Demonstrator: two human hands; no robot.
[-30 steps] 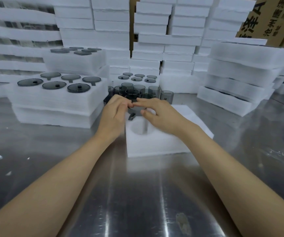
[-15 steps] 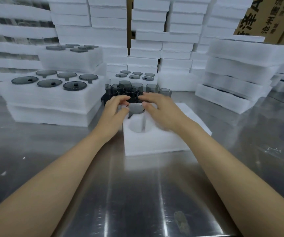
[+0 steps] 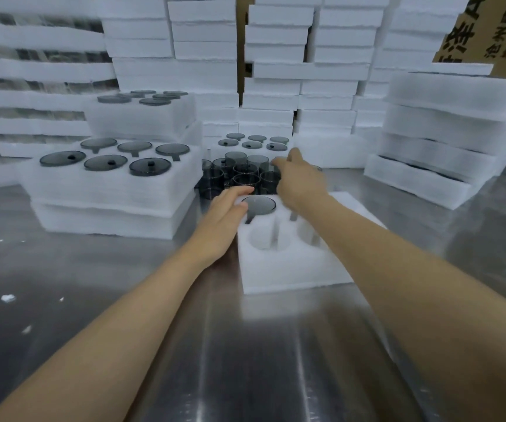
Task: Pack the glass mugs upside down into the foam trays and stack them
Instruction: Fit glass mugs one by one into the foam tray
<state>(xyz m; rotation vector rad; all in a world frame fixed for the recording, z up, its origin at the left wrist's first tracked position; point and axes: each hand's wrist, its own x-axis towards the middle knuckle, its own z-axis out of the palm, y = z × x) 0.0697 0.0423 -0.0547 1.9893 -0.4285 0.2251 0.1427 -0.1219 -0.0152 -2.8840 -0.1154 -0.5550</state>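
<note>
Your left hand (image 3: 224, 219) lies flat on the tray (image 3: 291, 269), right hand (image 3: 298, 178) open over the mugs (image 3: 245, 175): slick, brittle glass, so grip one by its wall.

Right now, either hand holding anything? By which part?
Left hand holds nothing: its flat fingers rest on the foam tray beside the seated mug. Right hand is over the loose mugs; blur hides any grip.

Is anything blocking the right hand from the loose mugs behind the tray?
Nothing visible does. The right hand hovers over the loose mugs; the left hand rests on the foam tray, at its left edge, aside.
</note>
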